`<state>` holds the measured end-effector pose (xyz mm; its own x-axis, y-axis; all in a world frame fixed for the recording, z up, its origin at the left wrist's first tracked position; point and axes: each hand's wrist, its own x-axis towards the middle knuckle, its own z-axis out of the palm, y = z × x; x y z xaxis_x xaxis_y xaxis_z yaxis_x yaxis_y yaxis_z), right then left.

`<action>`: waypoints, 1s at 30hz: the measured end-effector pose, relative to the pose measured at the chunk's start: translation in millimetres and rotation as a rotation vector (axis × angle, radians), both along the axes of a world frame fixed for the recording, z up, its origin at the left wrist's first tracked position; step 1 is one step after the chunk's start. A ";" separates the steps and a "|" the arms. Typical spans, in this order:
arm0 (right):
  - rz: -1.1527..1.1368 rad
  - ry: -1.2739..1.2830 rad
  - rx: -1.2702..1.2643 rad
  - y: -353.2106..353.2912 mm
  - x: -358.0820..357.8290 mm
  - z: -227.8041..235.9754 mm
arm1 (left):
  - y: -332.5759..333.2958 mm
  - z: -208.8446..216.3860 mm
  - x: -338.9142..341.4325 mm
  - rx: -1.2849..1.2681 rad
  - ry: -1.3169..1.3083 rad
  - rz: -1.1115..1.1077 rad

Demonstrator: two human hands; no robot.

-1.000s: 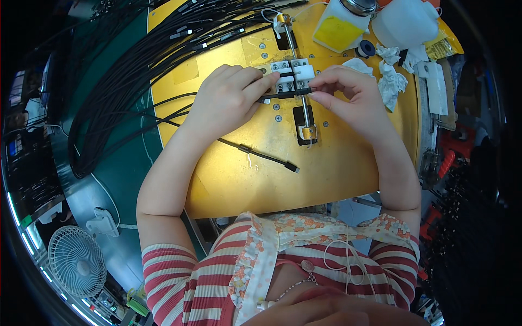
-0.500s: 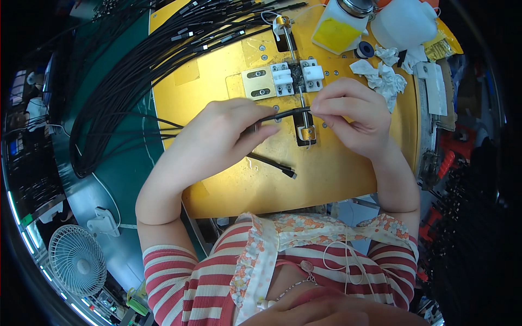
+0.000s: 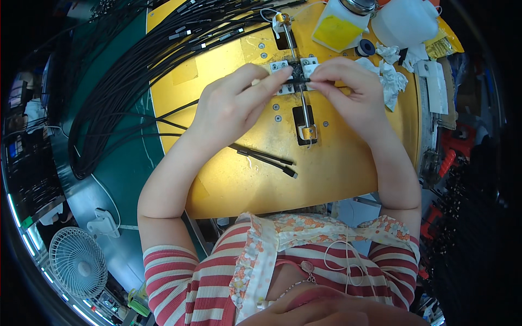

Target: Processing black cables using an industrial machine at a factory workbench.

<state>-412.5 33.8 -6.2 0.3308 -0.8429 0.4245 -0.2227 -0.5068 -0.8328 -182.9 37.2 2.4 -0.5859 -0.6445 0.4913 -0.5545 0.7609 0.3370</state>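
Head: left hand [image 3: 232,102], right hand [image 3: 352,91] on slim straight black cable [image 3: 298,81].

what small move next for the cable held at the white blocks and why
Probably press the black cable gently onto the white blocks: the left hand and right hand hold it across them; whether it's seated is hidden.

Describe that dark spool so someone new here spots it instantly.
Find the gold worktop, then the yellow-labelled jar near its upper-right corner. Between the jar's base and crumpled white tissue sits the spool: small, round and dark, unlike the pale jar and tissue.
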 end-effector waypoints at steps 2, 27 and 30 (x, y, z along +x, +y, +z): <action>-0.061 0.101 -0.070 -6.7 1.0 -7.6 | -3.1 -7.9 2.3 -0.059 0.000 0.003; -0.126 0.233 -0.029 -2.5 -1.4 -15.8 | -7.2 -20.6 6.0 -0.056 -0.187 0.008; -0.126 0.235 -0.035 -1.6 -1.5 -15.8 | -7.2 -17.9 6.4 -0.038 -0.190 0.009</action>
<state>-414.0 32.2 -22.1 0.3174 -0.8699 0.3775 -0.4713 -0.4901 -0.7333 -176.5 30.0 -15.5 -0.6650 -0.6329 0.3965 -0.6121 0.7661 0.1962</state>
